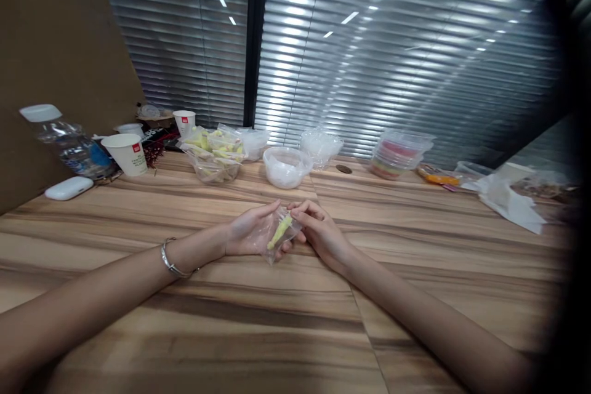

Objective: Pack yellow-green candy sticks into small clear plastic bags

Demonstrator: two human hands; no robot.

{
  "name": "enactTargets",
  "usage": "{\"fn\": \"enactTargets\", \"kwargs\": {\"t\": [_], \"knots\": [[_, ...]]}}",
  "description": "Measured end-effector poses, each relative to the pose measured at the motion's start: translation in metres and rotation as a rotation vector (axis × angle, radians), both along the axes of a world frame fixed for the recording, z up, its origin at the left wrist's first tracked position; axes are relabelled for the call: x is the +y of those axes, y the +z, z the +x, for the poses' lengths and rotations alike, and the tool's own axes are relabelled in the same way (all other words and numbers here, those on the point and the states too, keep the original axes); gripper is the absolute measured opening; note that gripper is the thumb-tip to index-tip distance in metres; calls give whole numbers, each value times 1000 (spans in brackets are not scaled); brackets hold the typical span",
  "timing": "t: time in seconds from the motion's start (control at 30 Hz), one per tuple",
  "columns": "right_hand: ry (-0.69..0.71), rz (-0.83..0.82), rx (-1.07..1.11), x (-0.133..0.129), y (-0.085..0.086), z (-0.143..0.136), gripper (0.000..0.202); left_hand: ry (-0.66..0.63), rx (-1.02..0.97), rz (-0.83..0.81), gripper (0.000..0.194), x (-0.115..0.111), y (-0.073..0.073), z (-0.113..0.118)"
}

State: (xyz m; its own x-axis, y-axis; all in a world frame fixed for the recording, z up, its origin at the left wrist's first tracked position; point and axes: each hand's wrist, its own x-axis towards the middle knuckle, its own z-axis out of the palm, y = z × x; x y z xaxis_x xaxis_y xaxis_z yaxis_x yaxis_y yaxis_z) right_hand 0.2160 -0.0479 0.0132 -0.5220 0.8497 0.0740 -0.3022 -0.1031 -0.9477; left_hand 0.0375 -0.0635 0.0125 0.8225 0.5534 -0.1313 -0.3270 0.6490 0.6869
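Between my hands, above the wooden table (295, 320), is a small clear plastic bag (281, 237) with a slim yellow-green item inside, too small to name. My left hand (252, 231) lies under the bag, palm turned up, its fingers partly hidden behind the plastic and its thumb at the bag's upper left. My right hand (321, 234) pinches the bag's upper right edge between thumb and fingers. Beyond the hands, a clear bowl (215, 169) is heaped with similar bagged yellow-green items. To its right stands a translucent bowl (286, 169).
Clear plastic bags (322, 146) and stacked lidded containers (399, 154) stand along the back. Paper cups (127, 154), a water bottle (76, 144) and a white case (69, 188) are at left. White tissue (508, 200) and an orange packet (438, 177) lie at right. Window blinds (392, 61) rise behind.
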Motion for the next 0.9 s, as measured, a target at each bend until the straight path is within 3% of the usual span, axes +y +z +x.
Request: {"fn": "enactTargets", "kwargs": {"t": [0.2,0.4,0.53,0.7,0.8,0.9], "knots": [[-50,-40,35,0,-2,-2,22,70,-38,-20,50,-2,4,3],[-96,-54,77,1,-9,-2,14,149,-74,-32,41,-3,5,5],[-96,34,47,5,-13,-2,14,213,-65,-43,34,-2,5,4],[-229,457,-256,9,-10,0,10,280,7,-18,30,-2,5,2],[-405,829,-379,-5,11,6,13,331,17,-16,27,-1,5,2],[-468,1177,-320,-33,38,21,22,412,-21,-31,25,3,1,1]]}}
